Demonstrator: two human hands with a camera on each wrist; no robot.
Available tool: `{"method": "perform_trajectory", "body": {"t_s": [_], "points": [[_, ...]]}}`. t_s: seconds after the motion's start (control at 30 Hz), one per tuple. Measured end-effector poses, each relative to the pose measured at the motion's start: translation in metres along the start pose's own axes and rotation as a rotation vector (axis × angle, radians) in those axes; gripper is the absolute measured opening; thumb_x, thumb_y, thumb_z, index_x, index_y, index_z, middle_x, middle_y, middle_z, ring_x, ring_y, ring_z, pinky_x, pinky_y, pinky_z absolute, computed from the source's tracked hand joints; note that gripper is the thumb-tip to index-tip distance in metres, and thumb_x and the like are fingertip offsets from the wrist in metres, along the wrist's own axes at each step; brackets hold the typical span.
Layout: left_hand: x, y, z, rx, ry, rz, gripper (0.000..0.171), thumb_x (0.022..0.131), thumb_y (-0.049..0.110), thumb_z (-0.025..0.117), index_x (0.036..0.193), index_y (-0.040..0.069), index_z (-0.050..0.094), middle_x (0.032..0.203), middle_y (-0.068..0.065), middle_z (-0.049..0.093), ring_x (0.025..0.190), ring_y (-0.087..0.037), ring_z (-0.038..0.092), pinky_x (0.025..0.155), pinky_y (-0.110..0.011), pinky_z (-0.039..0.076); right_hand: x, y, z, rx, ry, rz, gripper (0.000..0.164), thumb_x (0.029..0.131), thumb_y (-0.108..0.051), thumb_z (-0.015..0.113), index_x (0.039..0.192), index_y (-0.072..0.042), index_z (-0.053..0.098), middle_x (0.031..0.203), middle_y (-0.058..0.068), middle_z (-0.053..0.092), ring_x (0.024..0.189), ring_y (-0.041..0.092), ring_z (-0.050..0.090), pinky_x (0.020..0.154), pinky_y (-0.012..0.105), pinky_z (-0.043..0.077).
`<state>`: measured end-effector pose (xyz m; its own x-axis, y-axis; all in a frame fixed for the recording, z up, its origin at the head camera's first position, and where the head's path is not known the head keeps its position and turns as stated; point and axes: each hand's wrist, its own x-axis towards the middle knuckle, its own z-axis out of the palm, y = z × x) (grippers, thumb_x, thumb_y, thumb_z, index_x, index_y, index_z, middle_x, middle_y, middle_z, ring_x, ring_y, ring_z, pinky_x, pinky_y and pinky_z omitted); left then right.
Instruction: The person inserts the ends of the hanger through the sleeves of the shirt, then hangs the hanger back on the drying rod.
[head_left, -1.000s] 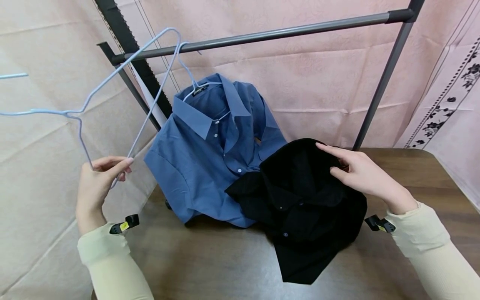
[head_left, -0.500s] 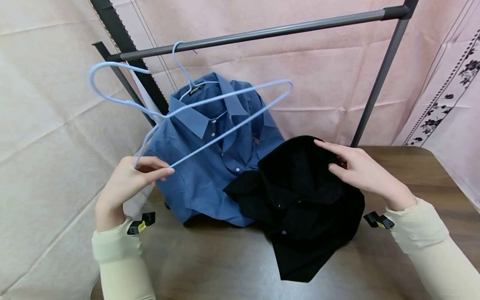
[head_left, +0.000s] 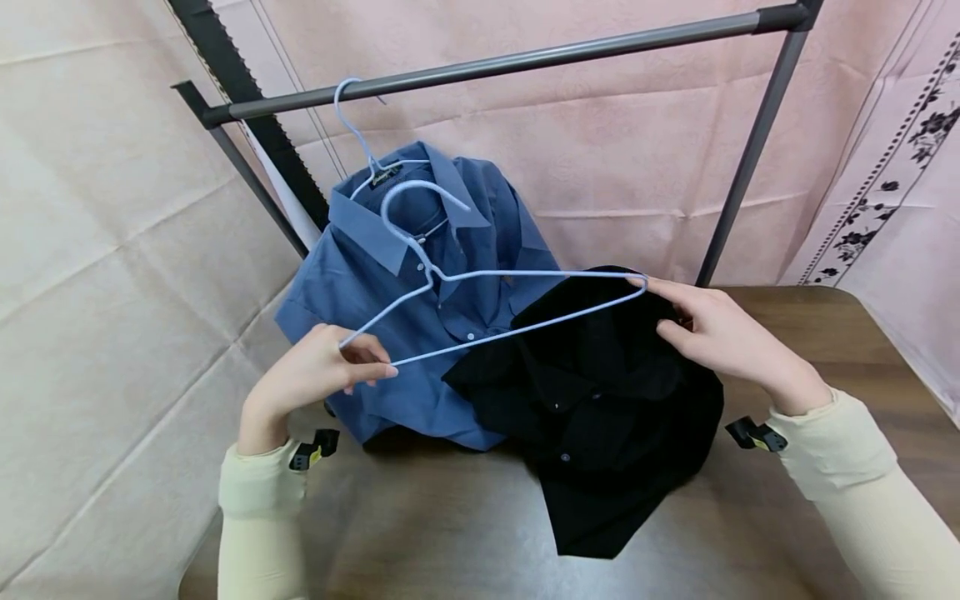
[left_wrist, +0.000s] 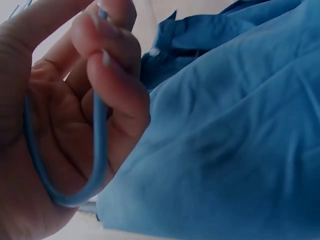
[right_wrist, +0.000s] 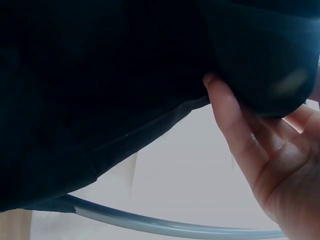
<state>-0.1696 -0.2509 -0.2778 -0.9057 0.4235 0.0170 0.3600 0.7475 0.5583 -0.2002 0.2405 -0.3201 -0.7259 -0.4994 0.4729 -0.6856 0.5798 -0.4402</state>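
My left hand pinches one end of a light blue clothes hanger; its bent end loops past the palm in the left wrist view. Hook up, the hanger stretches rightward, its far end overlapping the collar of a black shirt. That collar edge is held by my right hand, whose fingers and thumb grip the dark cloth in the right wrist view. The black shirt hangs open toward me, buttons showing down its front. Behind the left hand is a blue shirt on a second light blue hanger.
A grey metal rail crosses the back, carrying the blue shirt's hanger near its left end. Its right post comes down behind the wooden table. Pale pink cloth covers the wall behind.
My left hand has moved right and slightly down, swinging the hanger from the left side across the blue shirt to the black collar. The right hand has stayed at the black shirt.
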Motion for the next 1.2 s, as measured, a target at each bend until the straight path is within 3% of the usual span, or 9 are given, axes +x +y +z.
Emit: {"method": "perform_trajectory", "body": {"t_s": [0.13,0.4,0.77,0.93,1.03,1.13,1.2], "points": [[0.008,-0.001,0.008,0.017,-0.037,-0.026,0.014,0.091,0.037,0.076,0.087,0.024,0.074,0.073,-0.007,0.069,0.057,-0.020,0.060,0.053,-0.033,0.051,0.002,-0.002,-0.003,0.000,-0.003,0.009,0.067,0.089,0.007,0.060,0.150,-0.018,0.050,0.109,0.004,0.061,0.047,0.002,0.035,0.053,0.023,0.038],[0.024,0.003,0.021,0.000,-0.103,-0.020,0.026,0.091,0.027,0.078,0.104,0.012,0.062,0.071,-0.006,0.070,0.054,-0.034,0.062,0.052,-0.037,0.051,0.003,-0.010,-0.005,-0.003,-0.006,0.026,0.068,0.089,0.007,0.056,0.150,-0.022,0.050,0.117,0.001,0.060,0.045,0.002,0.035,0.053,0.023,0.037],[0.052,0.021,0.042,0.001,-0.169,0.070,0.013,0.092,0.026,0.076,0.084,0.017,0.070,0.065,0.005,0.065,0.055,-0.035,0.062,0.051,-0.034,0.049,0.007,-0.017,-0.002,-0.022,-0.009,-0.037,0.069,0.087,0.008,0.058,0.149,-0.020,0.051,0.121,0.000,0.061,0.046,0.000,0.034,0.051,0.021,0.037],[0.067,0.027,0.054,0.006,-0.185,0.105,0.015,0.092,0.024,0.077,0.082,0.015,0.071,0.063,0.005,0.065,0.051,-0.026,0.060,0.051,-0.032,0.048,0.011,-0.021,0.001,-0.028,0.002,-0.077,0.068,0.086,0.008,0.058,0.148,-0.019,0.053,0.119,-0.001,0.061,0.046,0.000,0.034,0.052,0.020,0.037],[0.075,0.031,0.062,0.010,-0.191,0.120,0.016,0.092,0.024,0.077,0.081,0.015,0.070,0.061,0.004,0.063,0.049,-0.020,0.059,0.051,-0.032,0.047,0.014,-0.024,0.003,-0.034,0.008,-0.114,0.066,0.086,0.008,0.059,0.147,-0.016,0.054,0.129,0.000,0.062,0.050,0.002,0.034,0.056,0.019,0.036],[0.081,0.034,0.070,-0.003,-0.194,0.135,0.017,0.093,0.024,0.076,0.080,0.014,0.069,0.059,0.000,0.061,0.048,-0.019,0.058,0.051,-0.033,0.048,0.017,-0.027,0.006,-0.030,0.016,-0.145,0.064,0.086,0.008,0.059,0.147,-0.013,0.054,0.143,0.004,0.058,0.067,0.005,0.047,0.068,0.018,0.036],[0.084,0.035,0.076,-0.017,-0.189,0.140,0.017,0.093,0.025,0.076,0.080,0.014,0.069,0.060,-0.005,0.062,0.049,-0.021,0.059,0.051,-0.033,0.048,0.018,-0.031,0.008,-0.021,0.021,-0.151,0.062,0.087,0.008,0.058,0.145,-0.012,0.055,0.147,0.004,0.054,0.071,0.006,0.046,0.069,0.018,0.035]]}}
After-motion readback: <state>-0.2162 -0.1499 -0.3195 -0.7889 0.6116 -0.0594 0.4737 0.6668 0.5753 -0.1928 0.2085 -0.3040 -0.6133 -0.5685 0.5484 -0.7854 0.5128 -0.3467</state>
